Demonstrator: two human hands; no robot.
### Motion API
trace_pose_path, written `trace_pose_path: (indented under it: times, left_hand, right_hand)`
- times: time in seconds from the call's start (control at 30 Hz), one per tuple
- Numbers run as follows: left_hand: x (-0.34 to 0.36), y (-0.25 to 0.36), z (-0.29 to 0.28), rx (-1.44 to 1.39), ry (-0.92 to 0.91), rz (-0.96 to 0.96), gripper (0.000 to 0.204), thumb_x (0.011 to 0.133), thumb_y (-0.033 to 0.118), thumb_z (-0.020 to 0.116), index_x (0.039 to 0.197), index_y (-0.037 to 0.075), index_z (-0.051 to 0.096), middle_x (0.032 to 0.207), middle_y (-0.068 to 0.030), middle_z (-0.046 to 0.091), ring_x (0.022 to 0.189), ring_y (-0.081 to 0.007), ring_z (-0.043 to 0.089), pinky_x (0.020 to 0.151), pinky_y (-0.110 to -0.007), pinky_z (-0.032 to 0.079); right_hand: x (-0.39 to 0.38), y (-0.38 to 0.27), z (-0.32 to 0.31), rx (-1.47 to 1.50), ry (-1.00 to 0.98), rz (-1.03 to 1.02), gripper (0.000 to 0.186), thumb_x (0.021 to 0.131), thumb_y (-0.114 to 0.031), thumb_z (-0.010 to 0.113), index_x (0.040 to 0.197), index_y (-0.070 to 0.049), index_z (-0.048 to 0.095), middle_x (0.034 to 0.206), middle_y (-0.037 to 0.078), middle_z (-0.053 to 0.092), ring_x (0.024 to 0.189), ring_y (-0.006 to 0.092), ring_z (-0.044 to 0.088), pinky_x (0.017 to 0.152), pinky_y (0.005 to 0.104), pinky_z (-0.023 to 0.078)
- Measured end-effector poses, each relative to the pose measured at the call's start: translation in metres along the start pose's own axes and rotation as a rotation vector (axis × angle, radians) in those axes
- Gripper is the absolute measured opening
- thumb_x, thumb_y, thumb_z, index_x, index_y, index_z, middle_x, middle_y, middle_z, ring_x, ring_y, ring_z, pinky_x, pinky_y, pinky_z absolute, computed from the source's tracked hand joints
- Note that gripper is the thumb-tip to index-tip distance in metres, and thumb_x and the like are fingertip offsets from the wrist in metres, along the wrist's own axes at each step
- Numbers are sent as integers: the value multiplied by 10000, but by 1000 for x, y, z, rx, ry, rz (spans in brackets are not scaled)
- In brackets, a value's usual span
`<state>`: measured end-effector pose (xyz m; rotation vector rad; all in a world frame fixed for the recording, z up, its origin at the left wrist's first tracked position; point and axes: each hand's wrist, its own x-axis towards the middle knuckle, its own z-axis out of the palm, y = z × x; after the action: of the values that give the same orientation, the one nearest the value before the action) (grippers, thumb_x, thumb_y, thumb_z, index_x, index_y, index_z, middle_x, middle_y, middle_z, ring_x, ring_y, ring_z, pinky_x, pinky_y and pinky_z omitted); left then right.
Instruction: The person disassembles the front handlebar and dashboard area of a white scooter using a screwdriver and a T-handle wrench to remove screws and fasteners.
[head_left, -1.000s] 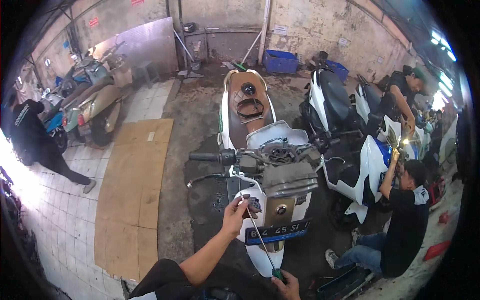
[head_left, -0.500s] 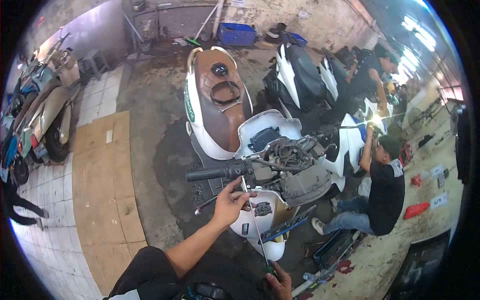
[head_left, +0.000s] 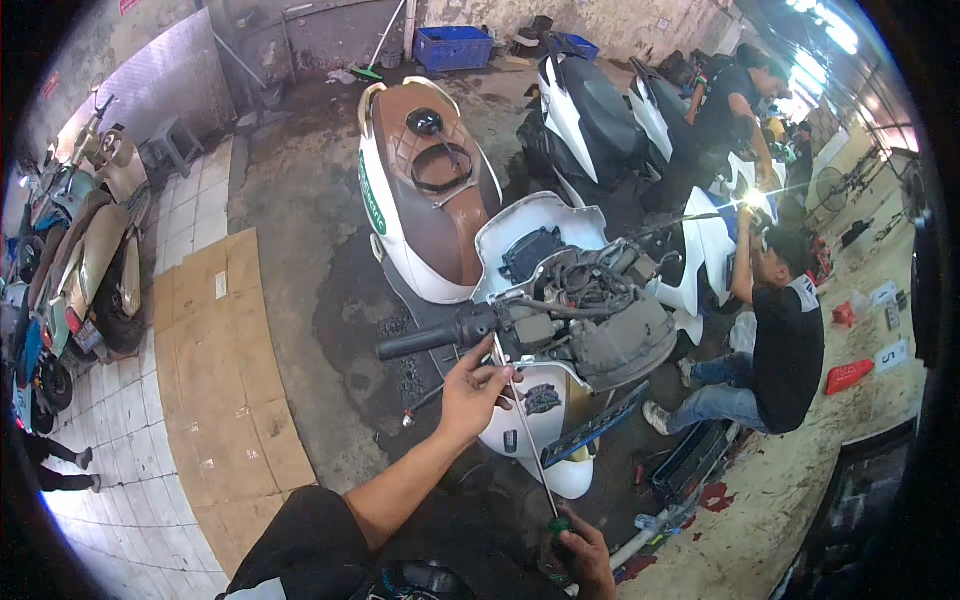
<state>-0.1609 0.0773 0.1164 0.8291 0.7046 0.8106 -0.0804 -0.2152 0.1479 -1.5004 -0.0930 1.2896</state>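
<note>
Behind, stained wall (head_left: 330,45) and blue bin (head_left: 452,50); underfoot, dark floor (head_left: 310,180), with cardboard (head_left: 225,360) over pale tiles to the left. Down in front, white scooter (head_left: 530,290) with wiring (head_left: 590,285) bared beside the handlebar (head_left: 430,338). Probably partway through, to judge by the exposed parts. Already off, it seems: upper front covering. Still on: lower front panel (head_left: 512,430) and plate (head_left: 595,422). Not yet done: covering of the bared parts.

Holding the screwdriver (head_left: 538,455) slantwise in front of the panel: by its green handle, wrapped in the right grip (head_left: 588,548); by its shaft near the tip, pinched in the left grip (head_left: 470,400). Tip just beside the handlebar; impossible to tell whether touching.

Compared with one second ago, tip now seen by the handlebar instead of before the panel; same hold at both ends. View swung rightward, with only lower legs (head_left: 62,482) of the walker at far left.
</note>
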Motion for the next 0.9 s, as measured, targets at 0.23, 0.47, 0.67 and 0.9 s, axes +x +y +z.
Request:
trace_pose_path:
  times: [0.23, 0.47, 0.67, 0.9]
  left_hand:
    - [-2, -1, 9, -17, 69, 1, 595, 884, 74, 594, 1383, -23, 285, 859, -140, 663, 647, -127, 602, 510, -245, 507]
    - [-11, 20, 5, 162, 102, 23, 497, 824, 79, 672, 1258, -20, 449, 811, -107, 659, 647, -134, 612, 529, -254, 505]
    - [16, 95, -43, 1294, 203, 785, 510, 644, 203, 775, 1091, 68, 570, 848, -92, 626, 839, -310, 585, 763, -389, 451]
    - [58, 103, -69, 1427, -352, 153, 538, 797, 418, 659, 1157, 52, 495, 908, -215, 632, 882, -385, 612, 734, -462, 469]
  right_hand:
    - [-4, -31, 1, 172, -273, 164, 551, 866, -304, 518, 1296, 7, 370, 697, 137, 531, 395, 163, 418, 356, 287, 320]
    - [11, -5, -38, 693, -573, 488, 523, 863, -377, 543, 1178, 28, 444, 705, 160, 538, 401, 159, 430, 324, 260, 285]
    - [-16, -49, 16, 96, -58, 225, 574, 849, -339, 575, 1239, 57, 429, 740, 155, 552, 446, 164, 454, 380, 256, 314]
    - [-16, -34, 10, -182, 42, 57, 491, 838, -206, 587, 1221, 83, 485, 858, 142, 618, 666, 154, 570, 531, 265, 439]
